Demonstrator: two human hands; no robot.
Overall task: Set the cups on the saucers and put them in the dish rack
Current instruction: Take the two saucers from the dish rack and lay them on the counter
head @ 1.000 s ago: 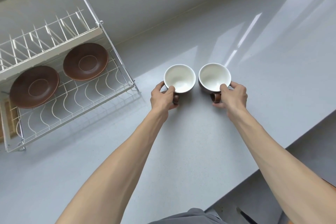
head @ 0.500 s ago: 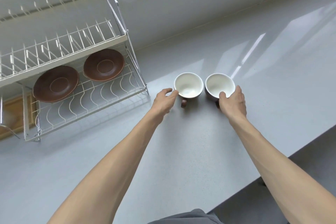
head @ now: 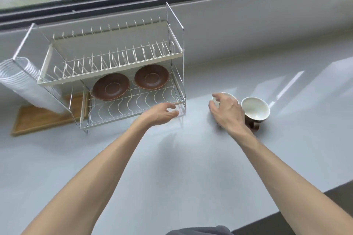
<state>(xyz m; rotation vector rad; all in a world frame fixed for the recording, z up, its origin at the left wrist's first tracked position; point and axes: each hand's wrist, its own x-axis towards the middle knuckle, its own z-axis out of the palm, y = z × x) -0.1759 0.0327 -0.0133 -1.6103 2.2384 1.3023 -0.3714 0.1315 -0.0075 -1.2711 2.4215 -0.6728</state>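
Two cups, brown outside and white inside, stand side by side on the grey counter. The right cup (head: 255,108) is fully visible. My right hand (head: 227,112) hovers over the left cup (head: 223,96) and hides most of it; the fingers are spread and hold nothing. Two brown saucers, the left saucer (head: 111,86) and the right saucer (head: 151,76), lie on the lower shelf of the wire dish rack (head: 133,108). My left hand (head: 159,113) is open just in front of the rack's lower right corner, empty.
A stack of white plates (head: 23,80) leans against the rack's left side, over a wooden tray (head: 34,118). The rack's upper shelf (head: 114,57) holds nothing. A window ledge (head: 248,9) runs behind. The counter's front edge (head: 286,210) falls away at lower right.
Both hands have let go of the cups. My left hand moved left to the rack's corner; my right hand shifted over the left cup. The camera tilted up, showing the window.
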